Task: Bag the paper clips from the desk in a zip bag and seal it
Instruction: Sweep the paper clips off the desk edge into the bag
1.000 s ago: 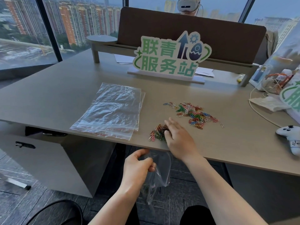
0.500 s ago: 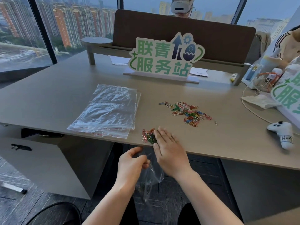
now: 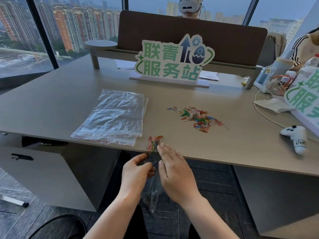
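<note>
A clear zip bag point(image 3: 151, 192) hangs below the desk's front edge, its mouth pinched by my left hand point(image 3: 136, 173). My right hand point(image 3: 174, 171) is flat with fingers apart, its fingertips touching a small bunch of coloured paper clips point(image 3: 154, 143) at the very edge of the desk point(image 3: 69, 94), right above the bag. A larger scatter of coloured paper clips point(image 3: 198, 118) lies further back on the desk, to the right. A single clip point(image 3: 227, 128) lies apart from that scatter.
A stack of spare clear zip bags point(image 3: 114, 118) lies left of the clips. A green-lettered sign point(image 3: 172, 62) stands behind. At right are a white controller point(image 3: 296, 137), a cable, a cloth and clutter. A person with a headset sits beyond the divider.
My right hand has dragged the small bunch of clips toward me, to the desk's front edge. My left hand has raised the bag closer under that edge.
</note>
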### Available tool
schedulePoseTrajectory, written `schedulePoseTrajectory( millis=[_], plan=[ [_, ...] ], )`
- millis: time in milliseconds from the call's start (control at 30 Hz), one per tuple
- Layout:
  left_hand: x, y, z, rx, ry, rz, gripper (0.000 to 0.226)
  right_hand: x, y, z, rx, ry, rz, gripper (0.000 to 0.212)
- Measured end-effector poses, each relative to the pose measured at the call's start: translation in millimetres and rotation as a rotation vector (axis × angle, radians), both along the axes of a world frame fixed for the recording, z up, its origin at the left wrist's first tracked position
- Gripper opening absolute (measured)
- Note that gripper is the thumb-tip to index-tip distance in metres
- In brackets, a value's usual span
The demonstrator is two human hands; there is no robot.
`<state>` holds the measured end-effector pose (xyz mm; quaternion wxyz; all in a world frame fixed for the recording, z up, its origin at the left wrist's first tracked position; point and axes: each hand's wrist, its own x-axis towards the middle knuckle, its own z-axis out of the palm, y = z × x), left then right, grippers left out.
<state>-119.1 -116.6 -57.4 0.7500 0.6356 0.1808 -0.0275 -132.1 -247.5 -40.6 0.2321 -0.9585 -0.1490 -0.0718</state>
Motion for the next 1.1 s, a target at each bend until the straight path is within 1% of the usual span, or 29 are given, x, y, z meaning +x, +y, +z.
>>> schedulePoseTrajectory(
  millis=[67, 100, 167, 367, 467, 567, 733, 1000, 1100],
  plan=[
    [-0.5, 0.5, 0.0, -0.005, 0.008, -0.003, 0.049, 8.6, -2.1, 6.7, 0.090, -0.031, -0.029, 0.050],
    [-0.7, 0.8, 0.2, -0.006, 0.012, -0.004, 0.049, 16.5, -3.4, 10.1, 0.102, -0.033, -0.040, 0.049],
    [-1.6, 1.8, 0.8, -0.005, 0.013, -0.003, 0.050, 36.2, -4.0, 15.8, 0.085, 0.002, -0.026, 0.050],
    [-3.7, 3.3, 4.4, 0.010, 0.009, 0.001, 0.047, 73.3, 7.1, 18.6, -0.015, 0.159, 0.150, 0.052],
    [-2.8, 4.7, 4.0, -0.005, 0.004, 0.000, 0.046, 71.4, 10.7, 13.1, -0.057, 0.144, 0.199, 0.051],
    [-3.2, 4.9, 3.4, -0.012, 0.007, -0.009, 0.047, 66.9, 7.7, 6.8, -0.072, 0.093, 0.191, 0.051],
    [-2.4, 7.4, 3.0, -0.026, 0.005, -0.013, 0.049, 50.6, 6.3, 0.9, -0.071, 0.031, 0.202, 0.057],
    [-4.7, 4.2, 5.4, -0.045, -0.003, -0.016, 0.052, 21.1, 2.9, -2.6, 0.020, 0.010, 0.200, 0.059],
    [-6.2, 1.1, 6.1, -0.041, -0.009, -0.022, 0.048, 10.5, 1.4, -3.1, 0.106, 0.013, 0.190, 0.058]
  ],
)
